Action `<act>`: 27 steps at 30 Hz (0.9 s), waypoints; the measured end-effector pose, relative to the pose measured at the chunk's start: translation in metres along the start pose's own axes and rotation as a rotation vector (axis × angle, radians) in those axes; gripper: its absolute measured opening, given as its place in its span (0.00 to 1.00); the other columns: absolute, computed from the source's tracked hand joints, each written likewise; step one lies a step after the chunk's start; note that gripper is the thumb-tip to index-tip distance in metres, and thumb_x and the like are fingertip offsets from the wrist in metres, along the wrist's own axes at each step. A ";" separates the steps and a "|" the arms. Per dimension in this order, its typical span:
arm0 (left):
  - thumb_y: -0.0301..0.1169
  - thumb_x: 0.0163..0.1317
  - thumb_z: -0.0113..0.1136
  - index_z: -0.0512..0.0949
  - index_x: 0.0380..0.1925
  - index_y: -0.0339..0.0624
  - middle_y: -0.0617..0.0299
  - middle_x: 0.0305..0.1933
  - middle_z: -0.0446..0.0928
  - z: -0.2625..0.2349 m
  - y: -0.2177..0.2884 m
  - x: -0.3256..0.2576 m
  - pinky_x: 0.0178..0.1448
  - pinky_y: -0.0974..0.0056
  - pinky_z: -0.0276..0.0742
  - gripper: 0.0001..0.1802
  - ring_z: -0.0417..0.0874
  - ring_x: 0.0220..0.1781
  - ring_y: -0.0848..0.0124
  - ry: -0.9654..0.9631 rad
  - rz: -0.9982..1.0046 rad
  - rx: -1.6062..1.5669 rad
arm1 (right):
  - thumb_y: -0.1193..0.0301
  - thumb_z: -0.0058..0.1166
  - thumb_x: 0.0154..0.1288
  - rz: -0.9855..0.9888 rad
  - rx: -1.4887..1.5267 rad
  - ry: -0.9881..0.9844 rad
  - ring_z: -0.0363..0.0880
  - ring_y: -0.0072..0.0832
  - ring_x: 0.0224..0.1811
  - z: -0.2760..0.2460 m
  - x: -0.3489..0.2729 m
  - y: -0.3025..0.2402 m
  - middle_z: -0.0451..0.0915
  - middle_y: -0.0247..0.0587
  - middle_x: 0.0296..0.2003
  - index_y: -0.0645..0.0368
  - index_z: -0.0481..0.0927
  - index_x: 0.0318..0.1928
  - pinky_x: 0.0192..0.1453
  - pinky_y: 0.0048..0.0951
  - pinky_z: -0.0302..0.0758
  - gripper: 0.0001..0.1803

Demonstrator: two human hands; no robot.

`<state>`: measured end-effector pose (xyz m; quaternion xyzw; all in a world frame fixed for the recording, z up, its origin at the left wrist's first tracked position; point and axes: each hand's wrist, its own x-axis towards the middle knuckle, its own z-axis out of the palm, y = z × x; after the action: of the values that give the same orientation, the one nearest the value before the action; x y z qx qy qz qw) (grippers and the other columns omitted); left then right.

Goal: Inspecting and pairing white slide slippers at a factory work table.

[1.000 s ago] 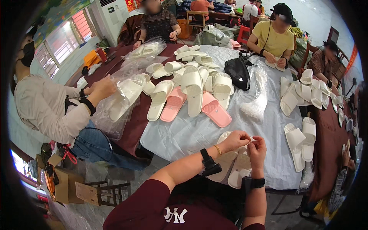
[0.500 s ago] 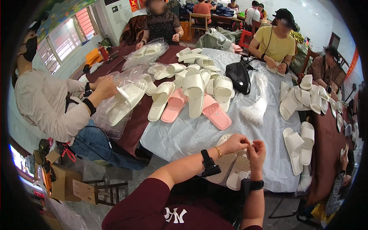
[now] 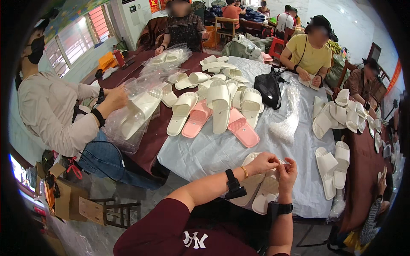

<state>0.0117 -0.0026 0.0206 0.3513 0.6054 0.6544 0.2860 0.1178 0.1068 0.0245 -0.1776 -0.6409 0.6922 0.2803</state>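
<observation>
Close together at the table's near edge, my left hand and my right hand are both closed in a pinch. Whatever sits between their fingertips is too small to make out. Just under them lies a pair of white slippers, one white slipper at my right wrist and another white slipper beside it, partly covered by my left hand and wrist. Further up the table is a bundle of thin clear plastic strands.
A heap of white slippers with a pink slipper lies ahead. Nearby rests a black mesh bag. Another white pair is at right. A co-worker's hand is beside a bagged slipper; other people sit around.
My hands stay pinched over the same pair, with only a slight shift of the fingers. The whole view has moved a little.
</observation>
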 end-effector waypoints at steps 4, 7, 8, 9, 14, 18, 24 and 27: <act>0.29 0.60 0.59 0.78 0.36 0.34 0.62 0.33 0.79 0.001 -0.004 -0.002 0.41 0.70 0.74 0.09 0.78 0.36 0.77 0.009 -0.028 -0.073 | 0.81 0.52 0.60 0.020 0.027 -0.001 0.72 0.15 0.25 -0.003 0.002 0.004 0.77 0.33 0.27 0.64 0.70 0.50 0.29 0.16 0.69 0.17; 0.27 0.61 0.58 0.77 0.36 0.36 0.64 0.34 0.78 -0.001 -0.014 -0.002 0.43 0.71 0.74 0.06 0.78 0.38 0.77 0.062 0.047 -0.020 | 0.81 0.52 0.60 0.032 0.021 -0.044 0.73 0.15 0.27 -0.005 0.002 0.009 0.78 0.33 0.28 0.64 0.70 0.50 0.31 0.16 0.69 0.17; 0.26 0.60 0.59 0.77 0.35 0.35 0.64 0.36 0.77 -0.002 -0.017 -0.001 0.44 0.71 0.74 0.06 0.78 0.39 0.76 0.073 0.048 -0.011 | 0.82 0.52 0.59 0.016 0.020 -0.066 0.73 0.15 0.28 -0.006 0.003 0.011 0.78 0.33 0.29 0.64 0.70 0.50 0.31 0.16 0.69 0.17; 0.26 0.60 0.59 0.77 0.34 0.35 0.63 0.37 0.76 0.001 -0.017 -0.003 0.44 0.70 0.75 0.05 0.78 0.40 0.76 0.082 0.044 -0.005 | 0.82 0.52 0.59 0.020 0.017 -0.064 0.73 0.15 0.28 -0.005 0.002 0.011 0.78 0.33 0.29 0.64 0.70 0.50 0.31 0.16 0.69 0.17; 0.24 0.57 0.60 0.77 0.31 0.33 0.59 0.44 0.73 -0.002 -0.013 -0.001 0.44 0.69 0.76 0.05 0.78 0.40 0.72 0.106 0.134 0.063 | 0.84 0.49 0.58 -0.027 0.002 -0.083 0.73 0.14 0.30 0.001 0.005 0.006 0.77 0.33 0.33 0.64 0.70 0.51 0.30 0.16 0.70 0.18; 0.24 0.55 0.62 0.77 0.30 0.32 0.57 0.45 0.73 -0.002 -0.012 -0.001 0.43 0.67 0.77 0.06 0.78 0.41 0.70 0.103 0.163 0.090 | 0.84 0.50 0.58 -0.013 -0.010 -0.080 0.73 0.14 0.29 0.002 0.003 0.002 0.76 0.32 0.32 0.62 0.70 0.51 0.28 0.16 0.69 0.18; 0.23 0.56 0.58 0.76 0.30 0.34 0.55 0.44 0.73 0.002 -0.006 -0.006 0.44 0.66 0.75 0.04 0.77 0.40 0.68 0.083 0.211 0.254 | 0.84 0.47 0.56 -0.026 -0.109 -0.080 0.70 0.14 0.26 0.003 -0.001 -0.002 0.74 0.31 0.30 0.62 0.70 0.49 0.26 0.16 0.69 0.18; 0.24 0.56 0.56 0.76 0.30 0.34 0.55 0.43 0.74 0.005 -0.008 -0.008 0.44 0.65 0.73 0.04 0.77 0.40 0.66 0.100 0.236 0.267 | 0.84 0.44 0.55 -0.048 -0.143 -0.094 0.70 0.14 0.26 0.007 -0.004 -0.006 0.74 0.31 0.30 0.62 0.71 0.48 0.26 0.17 0.69 0.19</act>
<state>0.0200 -0.0057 0.0121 0.4216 0.6552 0.6138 0.1275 0.1179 0.0990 0.0311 -0.1490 -0.7052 0.6454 0.2531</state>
